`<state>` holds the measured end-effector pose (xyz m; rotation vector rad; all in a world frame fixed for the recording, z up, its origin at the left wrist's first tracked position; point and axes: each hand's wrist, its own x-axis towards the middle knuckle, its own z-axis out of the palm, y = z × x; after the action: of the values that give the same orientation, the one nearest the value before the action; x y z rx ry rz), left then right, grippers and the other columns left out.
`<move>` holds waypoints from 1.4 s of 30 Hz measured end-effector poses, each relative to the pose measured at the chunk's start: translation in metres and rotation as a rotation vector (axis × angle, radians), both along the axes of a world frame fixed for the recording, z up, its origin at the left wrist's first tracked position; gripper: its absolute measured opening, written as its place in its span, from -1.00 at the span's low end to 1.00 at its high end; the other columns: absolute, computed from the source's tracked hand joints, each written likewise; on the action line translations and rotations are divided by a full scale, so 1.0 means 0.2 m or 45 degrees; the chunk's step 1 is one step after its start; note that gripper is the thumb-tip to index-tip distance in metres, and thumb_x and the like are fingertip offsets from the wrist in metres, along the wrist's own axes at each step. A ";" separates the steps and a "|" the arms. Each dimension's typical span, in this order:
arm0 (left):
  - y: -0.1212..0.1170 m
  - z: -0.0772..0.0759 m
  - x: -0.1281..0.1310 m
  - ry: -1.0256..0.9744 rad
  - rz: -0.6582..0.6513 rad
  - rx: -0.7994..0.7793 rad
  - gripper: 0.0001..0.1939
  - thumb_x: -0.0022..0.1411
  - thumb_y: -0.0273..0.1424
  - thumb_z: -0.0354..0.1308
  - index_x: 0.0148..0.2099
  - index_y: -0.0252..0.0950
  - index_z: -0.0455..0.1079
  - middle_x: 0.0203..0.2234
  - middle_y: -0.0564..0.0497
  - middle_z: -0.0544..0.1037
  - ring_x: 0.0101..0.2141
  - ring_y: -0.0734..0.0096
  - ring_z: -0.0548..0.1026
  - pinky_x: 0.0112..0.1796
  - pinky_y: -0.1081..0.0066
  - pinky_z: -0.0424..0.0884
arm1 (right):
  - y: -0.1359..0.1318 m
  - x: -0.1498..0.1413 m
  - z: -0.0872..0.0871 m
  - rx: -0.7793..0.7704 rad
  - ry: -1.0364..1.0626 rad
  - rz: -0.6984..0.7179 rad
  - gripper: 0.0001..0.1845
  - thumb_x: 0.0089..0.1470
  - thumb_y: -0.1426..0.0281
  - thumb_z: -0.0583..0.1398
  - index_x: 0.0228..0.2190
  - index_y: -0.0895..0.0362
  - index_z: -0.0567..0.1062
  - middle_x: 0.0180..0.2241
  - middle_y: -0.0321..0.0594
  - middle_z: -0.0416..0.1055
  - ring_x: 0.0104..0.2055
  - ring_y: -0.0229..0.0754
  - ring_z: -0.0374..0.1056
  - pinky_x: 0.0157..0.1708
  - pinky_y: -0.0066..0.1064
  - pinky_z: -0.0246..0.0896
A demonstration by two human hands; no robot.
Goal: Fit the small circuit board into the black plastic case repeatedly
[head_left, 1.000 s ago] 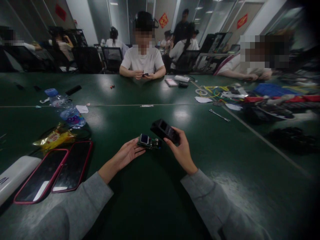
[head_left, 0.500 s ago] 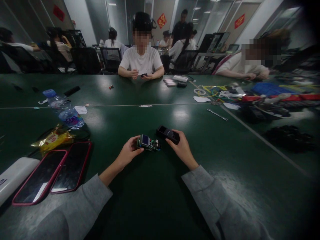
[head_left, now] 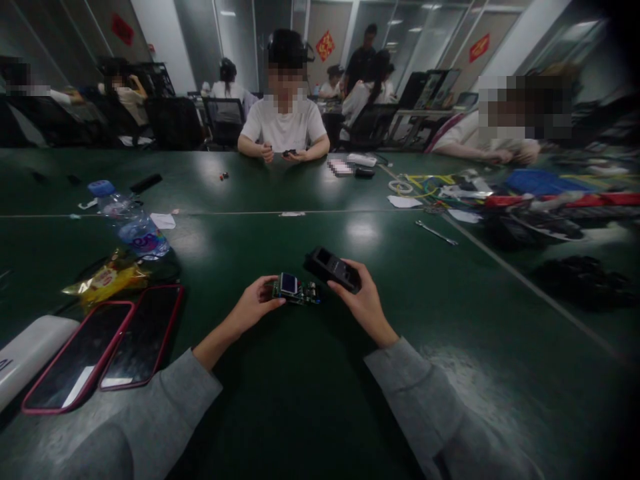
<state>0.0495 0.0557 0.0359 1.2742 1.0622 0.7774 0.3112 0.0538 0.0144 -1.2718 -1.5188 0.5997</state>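
My left hand pinches the left end of a small green circuit board that carries a little square screen, holding it just above the dark green table. My right hand grips a black plastic casing with a rectangular window, tilted up to the left. The casing sits just right of and behind the board, a small gap between them. Both sleeves are grey.
Two red-edged phones and a white box lie at the near left, with a yellow snack bag and a water bottle behind them. A metal tool and a cluttered pile lie right. People sit across the table.
The black casing dropped low toward the table half a second ago and is now raised and tilted again. My left hand shifted its pinch on the board slightly; the board stayed in place.
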 end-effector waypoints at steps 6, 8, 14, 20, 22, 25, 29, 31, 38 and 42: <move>0.02 -0.07 -0.01 -0.161 -0.009 -0.045 -0.44 0.08 -0.43 0.35 0.09 -0.31 0.22 -0.12 -0.16 0.56 -0.11 0.18 0.57 0.05 0.03 0.34 | -0.10 -0.17 0.10 -0.073 0.054 0.327 -0.45 -0.01 0.27 0.35 0.01 -0.02 0.34 -0.02 -0.18 0.36 0.00 -0.05 0.34 0.02 -0.14 0.27; 0.02 -0.07 -0.01 -0.162 -0.003 -0.061 -0.45 0.07 -0.43 0.35 0.08 -0.32 0.23 -0.13 -0.16 0.56 -0.11 0.18 0.57 0.06 0.03 0.34 | -0.10 -0.19 0.08 -0.064 0.030 0.345 -0.44 -0.02 0.28 0.35 0.01 -0.03 0.35 -0.01 -0.18 0.36 0.01 -0.05 0.33 0.04 -0.12 0.25; 0.02 -0.04 -0.04 -0.176 -0.032 -0.121 -0.33 0.06 -0.41 0.37 0.19 -0.31 0.21 0.00 -0.23 0.49 0.00 0.13 0.51 0.12 -0.01 0.27 | -0.05 -0.14 0.02 -0.146 0.004 0.365 -0.44 -0.01 0.28 0.35 0.03 -0.03 0.35 0.01 -0.17 0.35 0.05 -0.04 0.31 0.09 -0.06 0.21; 0.00 0.00 -0.04 -0.271 -0.065 -0.223 -0.20 0.03 -0.38 0.40 0.26 -0.30 0.12 0.11 -0.31 0.36 0.04 0.07 0.46 0.16 -0.05 0.22 | -0.05 -0.17 0.02 -0.124 -0.054 0.384 -0.43 0.00 0.33 0.33 0.05 -0.05 0.32 0.03 -0.16 0.35 0.06 -0.02 0.32 0.09 -0.03 0.22; 0.00 0.00 -0.03 -0.308 -0.008 -0.249 -0.25 0.11 -0.29 0.35 0.26 -0.32 0.12 0.11 -0.33 0.35 0.03 0.07 0.47 0.16 -0.02 0.23 | -0.06 -0.19 0.02 -0.107 -0.062 0.392 -0.43 0.00 0.33 0.33 0.04 -0.05 0.31 0.03 -0.16 0.35 0.06 -0.02 0.32 0.08 -0.04 0.23; -0.01 0.00 -0.02 -0.371 0.046 -0.278 -0.29 0.15 -0.20 0.30 0.24 -0.33 0.14 0.05 -0.30 0.40 0.01 0.09 0.47 0.15 0.01 0.27 | -0.07 -0.21 0.01 -0.085 -0.078 0.388 -0.44 0.00 0.32 0.33 0.03 -0.04 0.31 0.02 -0.16 0.36 0.07 -0.02 0.32 0.09 -0.05 0.24; 0.00 -0.01 -0.02 -0.435 0.077 -0.299 -0.34 0.15 -0.18 0.30 0.20 -0.32 0.19 0.04 -0.25 0.40 0.03 0.09 0.44 0.13 0.04 0.29 | -0.08 -0.24 0.00 -0.034 -0.128 0.365 -0.46 0.01 0.35 0.32 0.02 -0.03 0.30 -0.02 -0.17 0.38 0.04 -0.04 0.34 0.06 -0.09 0.25; 0.00 -0.01 -0.02 -0.403 0.071 -0.299 -0.37 0.14 -0.24 0.31 0.19 -0.29 0.21 0.08 -0.23 0.35 0.05 0.11 0.42 0.14 0.06 0.30 | -0.08 -0.25 0.00 -0.021 -0.173 0.383 -0.49 0.02 0.38 0.31 0.00 -0.02 0.32 -0.04 -0.19 0.38 0.01 -0.05 0.35 0.03 -0.11 0.27; -0.02 0.01 -0.01 -0.316 0.084 -0.240 -0.41 0.11 -0.31 0.34 0.16 -0.23 0.27 0.03 -0.15 0.37 0.01 0.18 0.44 0.13 0.07 0.33 | -0.09 -0.25 0.00 -0.059 -0.125 0.394 -0.52 0.00 0.36 0.32 -0.04 0.00 0.33 -0.04 -0.18 0.36 0.02 -0.05 0.34 0.04 -0.10 0.26; -0.02 0.02 -0.01 -0.349 0.129 -0.258 -0.41 0.13 -0.31 0.33 0.18 -0.24 0.25 0.06 -0.18 0.35 -0.03 0.21 0.47 0.13 0.08 0.33 | -0.08 -0.24 -0.01 -0.213 0.093 0.390 -0.40 0.01 0.21 0.32 0.05 -0.01 0.26 0.01 -0.14 0.33 0.08 -0.06 0.32 0.10 -0.09 0.24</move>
<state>0.0475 0.0519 0.0389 0.9189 0.9601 0.8703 0.2632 0.0370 0.0124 -1.1336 -1.6418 0.9790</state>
